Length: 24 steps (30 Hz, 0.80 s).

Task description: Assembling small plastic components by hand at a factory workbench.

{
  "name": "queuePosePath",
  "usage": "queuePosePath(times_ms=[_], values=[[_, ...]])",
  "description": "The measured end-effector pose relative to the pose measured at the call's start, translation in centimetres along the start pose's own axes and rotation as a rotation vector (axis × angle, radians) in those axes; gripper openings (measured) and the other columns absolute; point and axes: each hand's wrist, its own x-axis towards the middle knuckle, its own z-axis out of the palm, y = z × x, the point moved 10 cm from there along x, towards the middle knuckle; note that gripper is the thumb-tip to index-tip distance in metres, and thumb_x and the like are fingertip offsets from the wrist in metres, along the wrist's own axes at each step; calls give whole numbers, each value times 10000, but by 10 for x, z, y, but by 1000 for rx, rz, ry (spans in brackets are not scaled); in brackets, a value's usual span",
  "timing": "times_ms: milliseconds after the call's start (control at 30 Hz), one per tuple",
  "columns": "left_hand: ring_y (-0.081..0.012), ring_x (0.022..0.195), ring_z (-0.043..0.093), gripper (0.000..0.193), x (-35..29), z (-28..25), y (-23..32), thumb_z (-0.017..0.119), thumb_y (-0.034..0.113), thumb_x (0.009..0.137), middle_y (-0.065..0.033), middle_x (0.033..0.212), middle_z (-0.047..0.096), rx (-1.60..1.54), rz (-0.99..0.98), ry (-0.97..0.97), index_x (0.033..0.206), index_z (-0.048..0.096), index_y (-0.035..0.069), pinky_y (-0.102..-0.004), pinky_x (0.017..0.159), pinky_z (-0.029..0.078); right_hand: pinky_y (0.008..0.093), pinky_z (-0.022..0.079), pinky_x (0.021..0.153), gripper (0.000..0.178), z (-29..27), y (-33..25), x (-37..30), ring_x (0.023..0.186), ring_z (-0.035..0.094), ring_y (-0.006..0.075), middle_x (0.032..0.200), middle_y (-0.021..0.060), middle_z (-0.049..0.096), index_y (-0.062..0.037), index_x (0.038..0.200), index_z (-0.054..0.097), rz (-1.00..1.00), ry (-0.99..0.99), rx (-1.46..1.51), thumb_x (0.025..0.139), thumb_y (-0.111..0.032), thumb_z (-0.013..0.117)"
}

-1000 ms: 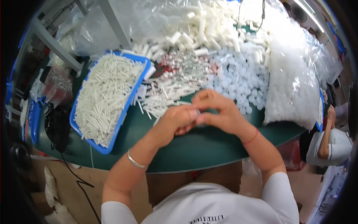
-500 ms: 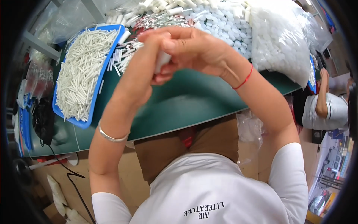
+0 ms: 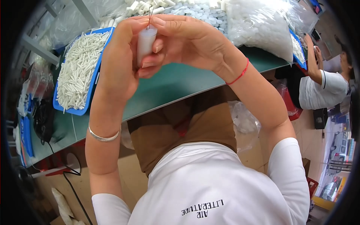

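A big green table (image 3: 180, 81) with a smooth, flat top runs across the view. On it, at the far right, sits a fat bag (image 3: 258, 35) of thin, shiny, see-through plastic, stuffed with small white bits. A blue tray (image 3: 79, 111) with raised sides is on the left, heaped with thin, straight white sticks (image 3: 77, 73). The left hand (image 3: 123, 56) and the right hand (image 3: 189, 41) are together over the table, between tray and bag. The left hand is wrapped around a white cylinder (image 3: 146, 41), smooth and round, almost upright, with a flat top. The right hand's fingers are close to that top; I cannot tell if they pinch anything. I also cannot tell which hand the lower fingertips belong to. Short, dull white tubes (image 3: 140, 6) lie in a pile at the back. Beside them are round, pale blue-white caps (image 3: 204, 15). Smallest are the hair-thin dark wires (image 3: 150, 14), standing up at the cylinder's top.
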Motion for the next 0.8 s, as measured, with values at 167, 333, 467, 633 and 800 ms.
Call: queuePosePath(times_ms=[167,333,467,633,800], values=[[-68,459,388,233,-3,18,-8,433,283,931,-18,679,505,-57,-111,-60,946,526,70,-205,369,267,402,563,833,393,9,-24,-28,788,641,154,869,74,629,36,1261,536,-122,83,-130,941,-189,569],[-74,457,368,303,-7,28,-32,423,357,930,-9,624,467,-18,-179,-38,803,491,90,-216,386,250,336,553,797,465,10,-22,-49,791,613,104,980,83,639,30,1366,454,-94,105,-119,943,-137,549],[-95,439,335,370,-6,34,-50,337,403,975,7,550,418,-195,-216,-61,785,463,111,-232,397,242,296,474,904,522,-5,-38,-62,945,576,117,1248,143,566,5,1436,359,-270,267,-481,964,-140,530],[-175,610,503,446,-3,26,-82,308,450,1005,-64,666,522,-317,-258,-117,851,505,80,-307,567,435,326,433,966,690,29,-31,-94,1127,541,211,1261,140,553,20,1376,424,-467,238,-1385,788,-111,760],[-203,645,538,462,-17,39,-115,256,415,1027,-58,658,523,-380,-384,-135,887,511,55,-340,636,470,375,490,921,746,30,-18,-115,1148,549,345,1287,198,523,21,1371,418,-424,268,-1584,719,-87,763]])
